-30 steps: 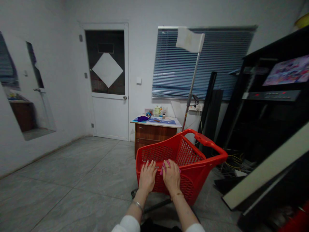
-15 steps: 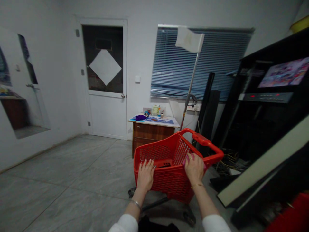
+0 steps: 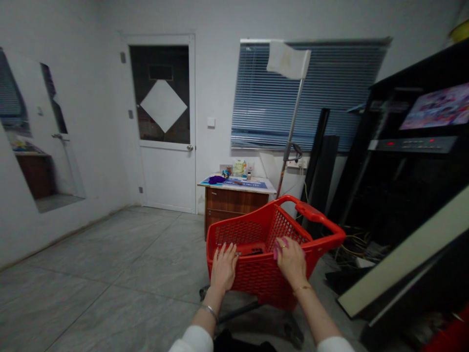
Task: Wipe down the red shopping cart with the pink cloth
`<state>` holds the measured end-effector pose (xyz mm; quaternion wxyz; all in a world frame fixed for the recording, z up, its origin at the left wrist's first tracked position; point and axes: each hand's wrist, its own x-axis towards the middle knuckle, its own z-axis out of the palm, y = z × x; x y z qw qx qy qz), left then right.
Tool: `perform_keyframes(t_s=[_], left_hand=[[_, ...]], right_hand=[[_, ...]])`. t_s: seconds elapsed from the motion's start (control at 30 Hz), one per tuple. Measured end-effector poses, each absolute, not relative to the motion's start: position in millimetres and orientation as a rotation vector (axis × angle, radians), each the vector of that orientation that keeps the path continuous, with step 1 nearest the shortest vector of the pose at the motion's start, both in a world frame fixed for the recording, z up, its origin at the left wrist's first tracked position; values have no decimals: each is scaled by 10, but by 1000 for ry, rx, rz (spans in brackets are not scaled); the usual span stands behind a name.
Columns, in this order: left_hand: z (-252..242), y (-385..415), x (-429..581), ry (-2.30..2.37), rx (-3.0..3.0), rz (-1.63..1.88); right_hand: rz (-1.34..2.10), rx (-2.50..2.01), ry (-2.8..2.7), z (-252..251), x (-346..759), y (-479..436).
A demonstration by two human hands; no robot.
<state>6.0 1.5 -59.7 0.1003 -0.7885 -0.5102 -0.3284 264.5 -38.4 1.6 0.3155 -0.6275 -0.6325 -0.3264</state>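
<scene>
A red plastic shopping cart (image 3: 252, 278) stands in front of me, turned with its handle (image 3: 315, 215) to the right. My left hand (image 3: 223, 266) lies on the near rim toward the left, its fingers stretched out and slightly apart over the edge. Bunched under my right hand (image 3: 291, 259) is a pink cloth (image 3: 276, 249), pressed on the same rim farther right. The fingers of that hand are closed around the cloth, and most of it is hidden by them. Inside the basket, a dark patch shows at the bottom.
Behind the cart is a wooden cabinet (image 3: 234, 199) with a purple cloth (image 3: 217, 179) and small bottles on top. A pole with a white flag (image 3: 287, 59) rises beside it. Long panels (image 3: 403, 259) lean at the right near a black rack. A white door (image 3: 166, 176) stands at the back left.
My right hand has slid left along the cart's rim with the pink cloth. The left hand keeps its place on the rim. The whole view has shifted slightly.
</scene>
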Motion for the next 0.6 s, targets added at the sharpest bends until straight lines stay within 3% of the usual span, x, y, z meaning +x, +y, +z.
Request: perform_keyframes(t_s=[0.23, 0.6], left_hand=[[-606, 9, 88, -1532, -2294, -989], [-584, -6, 78, -1522, -2302, -951]], right_hand=[[-1040, -1809, -1341, 381, 3555, -408], [-671, -1598, -1622, -317, 1441, -248]])
